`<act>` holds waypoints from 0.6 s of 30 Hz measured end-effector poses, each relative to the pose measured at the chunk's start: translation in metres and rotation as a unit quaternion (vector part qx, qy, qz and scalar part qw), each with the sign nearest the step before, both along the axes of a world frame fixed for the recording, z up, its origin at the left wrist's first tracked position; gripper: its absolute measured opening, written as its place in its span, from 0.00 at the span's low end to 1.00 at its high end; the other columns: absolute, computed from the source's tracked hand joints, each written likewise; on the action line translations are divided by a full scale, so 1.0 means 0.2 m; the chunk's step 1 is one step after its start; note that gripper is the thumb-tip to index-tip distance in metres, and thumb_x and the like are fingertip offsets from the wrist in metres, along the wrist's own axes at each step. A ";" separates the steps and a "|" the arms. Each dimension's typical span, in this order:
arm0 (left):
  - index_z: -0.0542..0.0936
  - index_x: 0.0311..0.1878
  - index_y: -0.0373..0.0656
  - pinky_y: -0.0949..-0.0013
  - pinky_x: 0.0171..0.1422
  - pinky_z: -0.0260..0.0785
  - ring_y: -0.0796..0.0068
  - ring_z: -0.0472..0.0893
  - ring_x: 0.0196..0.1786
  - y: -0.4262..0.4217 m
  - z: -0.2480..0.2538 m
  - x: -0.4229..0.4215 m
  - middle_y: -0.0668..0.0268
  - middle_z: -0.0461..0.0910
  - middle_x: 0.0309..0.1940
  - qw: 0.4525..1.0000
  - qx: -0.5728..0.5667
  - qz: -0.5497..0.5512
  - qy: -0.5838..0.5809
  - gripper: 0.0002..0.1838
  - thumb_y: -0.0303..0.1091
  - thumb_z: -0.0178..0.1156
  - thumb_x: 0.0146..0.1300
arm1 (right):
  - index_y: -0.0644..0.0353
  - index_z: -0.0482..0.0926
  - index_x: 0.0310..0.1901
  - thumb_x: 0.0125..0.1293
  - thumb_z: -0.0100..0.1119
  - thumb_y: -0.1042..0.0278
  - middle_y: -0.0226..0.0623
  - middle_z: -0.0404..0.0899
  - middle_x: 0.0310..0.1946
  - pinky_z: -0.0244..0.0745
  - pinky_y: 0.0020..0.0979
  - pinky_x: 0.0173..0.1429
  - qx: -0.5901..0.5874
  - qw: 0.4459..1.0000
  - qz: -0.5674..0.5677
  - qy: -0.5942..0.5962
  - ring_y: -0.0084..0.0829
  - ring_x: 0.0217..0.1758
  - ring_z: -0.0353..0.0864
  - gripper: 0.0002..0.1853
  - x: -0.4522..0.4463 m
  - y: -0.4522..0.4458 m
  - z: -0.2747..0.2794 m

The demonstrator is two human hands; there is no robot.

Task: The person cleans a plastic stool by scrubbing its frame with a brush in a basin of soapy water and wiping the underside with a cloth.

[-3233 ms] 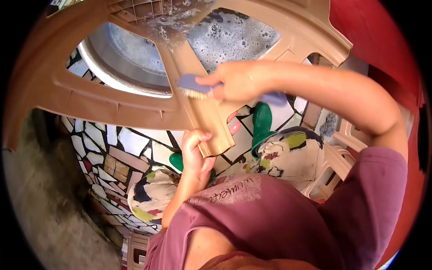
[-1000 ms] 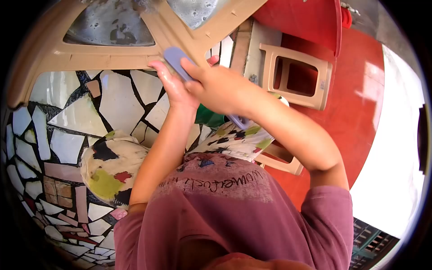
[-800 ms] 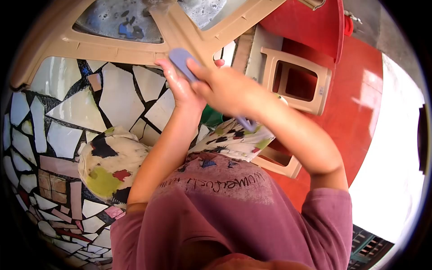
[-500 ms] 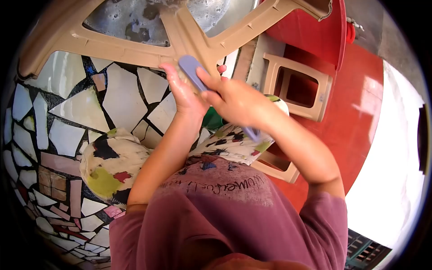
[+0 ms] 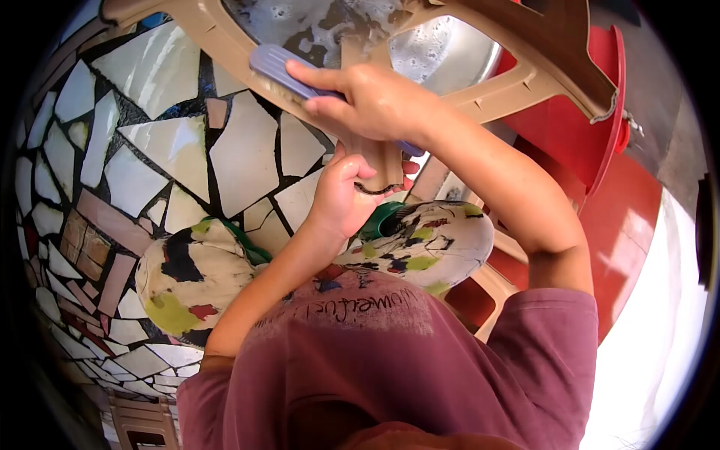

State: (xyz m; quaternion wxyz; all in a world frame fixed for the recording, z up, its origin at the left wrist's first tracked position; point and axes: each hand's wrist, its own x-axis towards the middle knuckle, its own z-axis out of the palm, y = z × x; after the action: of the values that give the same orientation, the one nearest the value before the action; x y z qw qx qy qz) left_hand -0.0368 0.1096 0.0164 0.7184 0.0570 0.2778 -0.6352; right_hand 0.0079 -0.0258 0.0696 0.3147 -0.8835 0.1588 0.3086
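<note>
In the head view, my left hand (image 5: pixel 341 189) is closed around a leg end of the tan plastic frame (image 5: pixel 491 94), which is above the basin (image 5: pixel 471 46) with soapy water (image 5: pixel 281 21). My right hand (image 5: pixel 381 101) is clamped on the blue brush (image 5: pixel 274 61), over the frame's edge. I think soap could make my grip slip. I count one brush, one frame, one basin, two green boots (image 5: pixel 384 220).

a pale, jagged-tiled mosaic floor (image 5: pixel 244 157); at right, a red surface (image 5: pixel 621 262) catches bright light.
</note>
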 end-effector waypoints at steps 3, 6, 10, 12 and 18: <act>0.63 0.62 0.42 0.49 0.53 0.68 0.47 0.76 0.51 0.01 -0.04 0.02 0.49 0.73 0.53 1.000 -0.016 0.008 -0.022 0.30 0.26 0.41 0.51 | 0.48 0.68 0.67 0.67 0.55 0.58 0.53 0.81 0.32 0.74 0.39 0.44 -0.022 0.990 0.022 0.138 0.44 0.32 0.82 0.26 -0.03 -0.04 0.17; 0.64 0.61 0.41 0.50 0.52 0.69 0.47 0.76 0.51 0.00 0.01 0.02 0.49 0.74 0.52 1.000 -0.007 0.005 -0.004 0.29 0.26 0.41 0.51 | 0.49 0.67 0.67 0.68 0.55 0.58 0.54 0.81 0.38 0.74 0.36 0.48 0.007 0.990 0.020 0.143 0.40 0.37 0.83 0.26 -0.19 -0.13 0.22; 0.63 0.60 0.40 0.49 0.51 0.69 0.45 0.76 0.50 -0.03 -0.03 0.05 0.49 0.73 0.54 0.999 -0.028 0.009 -0.021 0.29 0.26 0.41 0.51 | 0.49 0.67 0.67 0.69 0.54 0.59 0.52 0.81 0.44 0.74 0.34 0.51 -0.006 0.994 0.000 0.108 0.36 0.42 0.83 0.26 0.07 -0.06 0.02; 0.63 0.60 0.39 0.49 0.51 0.69 0.44 0.76 0.51 -0.03 -0.03 0.06 0.50 0.72 0.56 1.000 -0.013 0.004 -0.022 0.29 0.25 0.41 0.50 | 0.49 0.67 0.68 0.69 0.53 0.59 0.51 0.82 0.44 0.74 0.34 0.51 -0.009 0.999 -0.001 0.039 0.36 0.42 0.83 0.26 0.14 -0.05 -0.02; 0.63 0.61 0.35 0.48 0.51 0.69 0.42 0.76 0.51 -0.04 -0.03 0.04 0.47 0.72 0.54 1.000 -0.005 -0.007 0.014 0.29 0.24 0.41 0.51 | 0.50 0.66 0.67 0.68 0.54 0.57 0.52 0.83 0.39 0.74 0.35 0.48 0.024 0.986 0.044 0.158 0.36 0.33 0.80 0.27 -0.18 -0.21 0.20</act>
State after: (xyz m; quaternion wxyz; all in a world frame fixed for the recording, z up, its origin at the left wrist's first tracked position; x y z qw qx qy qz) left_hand -0.0289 0.1019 0.0096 0.7101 0.0463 0.2843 -0.6425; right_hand -0.0272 -0.0670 0.1090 0.2928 -0.8219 0.1604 0.4615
